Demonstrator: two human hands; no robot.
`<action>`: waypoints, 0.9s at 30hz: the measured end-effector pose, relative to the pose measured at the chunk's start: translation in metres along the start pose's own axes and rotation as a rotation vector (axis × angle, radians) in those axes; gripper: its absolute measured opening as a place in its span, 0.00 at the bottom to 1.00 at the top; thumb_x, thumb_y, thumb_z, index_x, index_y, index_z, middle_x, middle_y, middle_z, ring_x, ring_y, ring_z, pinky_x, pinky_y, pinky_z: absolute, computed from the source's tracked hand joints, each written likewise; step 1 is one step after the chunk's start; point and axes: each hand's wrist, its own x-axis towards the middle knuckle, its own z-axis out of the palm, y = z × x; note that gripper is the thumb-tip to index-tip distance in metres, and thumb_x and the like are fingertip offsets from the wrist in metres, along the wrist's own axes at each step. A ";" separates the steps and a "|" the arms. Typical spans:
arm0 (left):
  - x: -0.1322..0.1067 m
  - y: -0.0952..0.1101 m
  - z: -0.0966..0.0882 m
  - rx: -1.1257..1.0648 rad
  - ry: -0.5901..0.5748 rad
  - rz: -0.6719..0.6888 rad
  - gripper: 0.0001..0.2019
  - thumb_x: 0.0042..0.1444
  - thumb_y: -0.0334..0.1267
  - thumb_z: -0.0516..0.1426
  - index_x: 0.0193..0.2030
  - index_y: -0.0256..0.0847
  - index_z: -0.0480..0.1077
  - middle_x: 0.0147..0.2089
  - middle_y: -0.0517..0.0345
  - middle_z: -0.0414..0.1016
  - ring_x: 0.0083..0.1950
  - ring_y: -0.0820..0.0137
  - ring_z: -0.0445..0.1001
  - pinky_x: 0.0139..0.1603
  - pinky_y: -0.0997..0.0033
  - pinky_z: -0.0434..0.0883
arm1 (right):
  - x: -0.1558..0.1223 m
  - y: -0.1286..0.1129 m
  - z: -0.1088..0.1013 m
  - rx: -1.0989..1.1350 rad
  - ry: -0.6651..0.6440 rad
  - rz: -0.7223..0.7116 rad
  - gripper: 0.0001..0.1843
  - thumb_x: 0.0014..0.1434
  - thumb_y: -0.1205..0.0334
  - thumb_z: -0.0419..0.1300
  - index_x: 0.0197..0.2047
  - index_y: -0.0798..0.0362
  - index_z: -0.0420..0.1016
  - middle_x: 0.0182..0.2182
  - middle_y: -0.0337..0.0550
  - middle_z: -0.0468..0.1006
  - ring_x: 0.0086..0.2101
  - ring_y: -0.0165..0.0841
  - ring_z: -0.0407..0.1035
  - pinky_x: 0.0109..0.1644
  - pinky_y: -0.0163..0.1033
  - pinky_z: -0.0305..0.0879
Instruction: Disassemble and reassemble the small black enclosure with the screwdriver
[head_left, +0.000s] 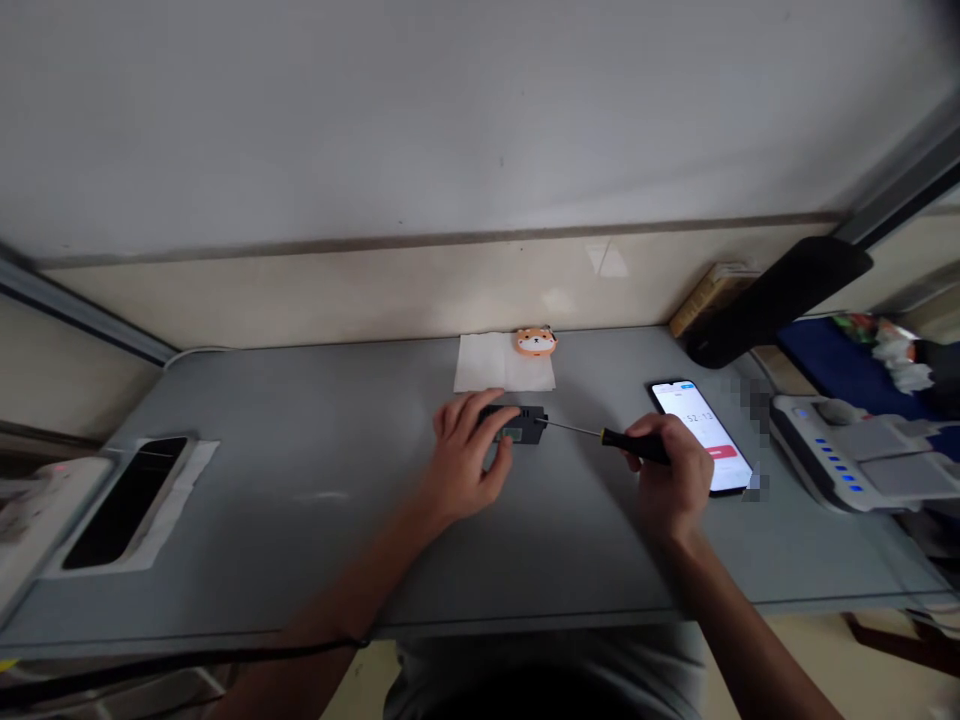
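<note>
A small black device with a little display (521, 424) lies on the grey table (300, 500) near its middle. My left hand (469, 455) rests on the device's left part, fingers curled over it and holding it down. My right hand (667, 475) is closed round the black handle of a thin screwdriver (600, 433). The screwdriver's metal shaft points left and its tip touches the device's right end.
A white paper napkin (502, 365) with an orange animal-shaped toy (535, 341) lies behind the device. A lit phone (701, 432) sits by my right hand. A dark phone on paper (124, 500) lies at the left. A white machine with blue lights (847, 455) stands at the right.
</note>
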 end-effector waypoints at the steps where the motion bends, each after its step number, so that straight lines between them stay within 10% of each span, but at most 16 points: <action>1: 0.000 0.003 0.001 0.030 -0.006 0.042 0.15 0.69 0.33 0.51 0.58 0.44 0.71 0.61 0.47 0.75 0.61 0.58 0.70 0.61 0.55 0.62 | 0.000 0.000 0.000 0.025 -0.001 0.004 0.20 0.63 0.50 0.56 0.25 0.53 0.76 0.21 0.38 0.70 0.18 0.27 0.60 0.21 0.35 0.56; 27: 0.002 0.010 0.002 0.221 -0.111 0.170 0.18 0.64 0.27 0.53 0.57 0.44 0.74 0.58 0.47 0.77 0.57 0.56 0.71 0.57 0.54 0.64 | 0.001 0.001 -0.003 0.083 0.036 -0.029 0.17 0.61 0.54 0.57 0.24 0.52 0.75 0.21 0.40 0.70 0.19 0.28 0.61 0.21 0.36 0.55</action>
